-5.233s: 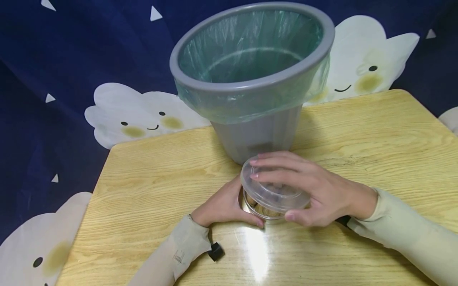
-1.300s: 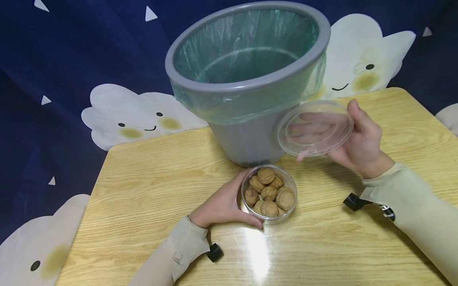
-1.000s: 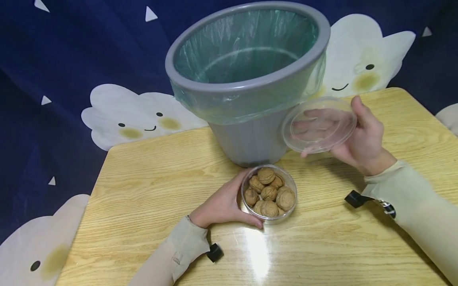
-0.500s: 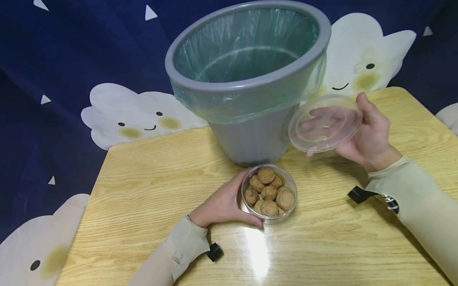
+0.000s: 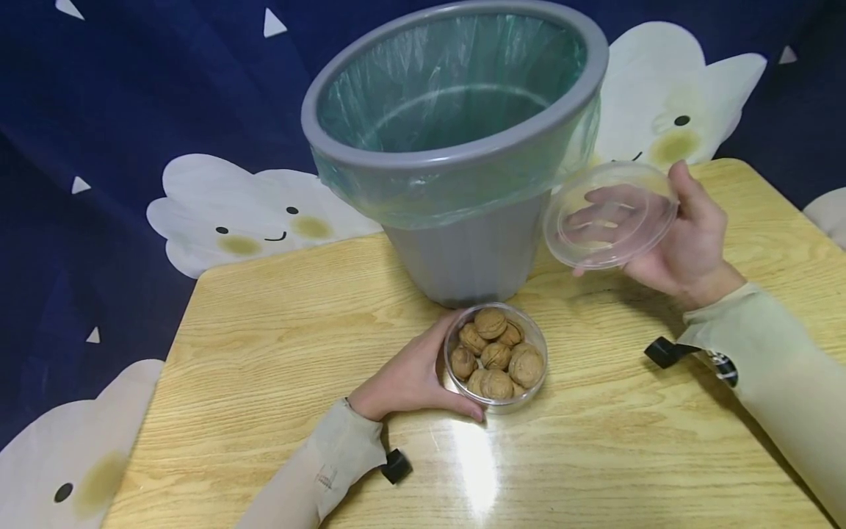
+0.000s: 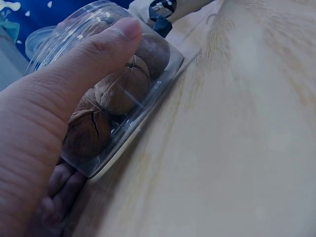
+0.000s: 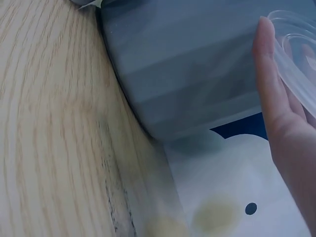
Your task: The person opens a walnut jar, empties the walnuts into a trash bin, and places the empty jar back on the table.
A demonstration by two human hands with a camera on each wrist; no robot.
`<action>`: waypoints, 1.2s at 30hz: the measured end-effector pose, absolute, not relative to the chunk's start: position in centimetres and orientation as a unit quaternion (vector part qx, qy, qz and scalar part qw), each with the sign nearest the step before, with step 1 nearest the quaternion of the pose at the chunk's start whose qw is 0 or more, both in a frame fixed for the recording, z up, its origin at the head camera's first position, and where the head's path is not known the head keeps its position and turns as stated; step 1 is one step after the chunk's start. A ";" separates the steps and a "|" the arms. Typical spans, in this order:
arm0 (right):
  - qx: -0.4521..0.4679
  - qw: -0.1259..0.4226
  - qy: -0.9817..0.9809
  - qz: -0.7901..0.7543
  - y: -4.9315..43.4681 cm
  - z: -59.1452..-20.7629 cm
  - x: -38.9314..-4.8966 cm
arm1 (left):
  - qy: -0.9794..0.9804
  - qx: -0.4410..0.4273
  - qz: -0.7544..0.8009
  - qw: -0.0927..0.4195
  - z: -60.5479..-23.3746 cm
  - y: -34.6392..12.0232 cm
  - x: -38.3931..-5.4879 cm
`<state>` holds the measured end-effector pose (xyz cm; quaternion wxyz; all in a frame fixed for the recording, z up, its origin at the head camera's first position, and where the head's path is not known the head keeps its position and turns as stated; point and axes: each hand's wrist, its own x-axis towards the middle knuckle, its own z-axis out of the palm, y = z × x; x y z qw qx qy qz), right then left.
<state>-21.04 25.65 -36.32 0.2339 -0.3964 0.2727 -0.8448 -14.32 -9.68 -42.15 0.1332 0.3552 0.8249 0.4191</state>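
A round, clear plastic container [image 5: 505,403] stands upright and uncovered on the worktop [image 5: 297,353], a ridged band round its mouth, gripped from nine o'clock by the left hand [image 5: 411,373]. Brown walnuts [image 5: 496,357] are heaped inside; one, against the wall, shows a dark split. The translucent disc lid [image 5: 611,215], marked with concentric rings, is tilted and raised between one and two o'clock from the container, the right hand's [image 5: 687,239] thumb at its two-o'clock edge.

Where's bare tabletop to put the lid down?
The table is bare left of the bin and left hand, and between the sleeves, nearer than the walnut container. Crowded: the bin's base, container close in front, right hand holding the lid alongside.
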 end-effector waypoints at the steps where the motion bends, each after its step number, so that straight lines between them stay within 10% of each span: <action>1: -0.388 0.234 0.270 -0.849 25.7 -36.4 -21.0 | 0.825 0.355 0.419 0.133 -42.1 -9.7 -14.3; 36: -0.240 0.177 0.304 -0.905 27.3 -37.5 -21.8 | 0.826 0.354 0.418 0.133 -42.1 -9.8 -14.3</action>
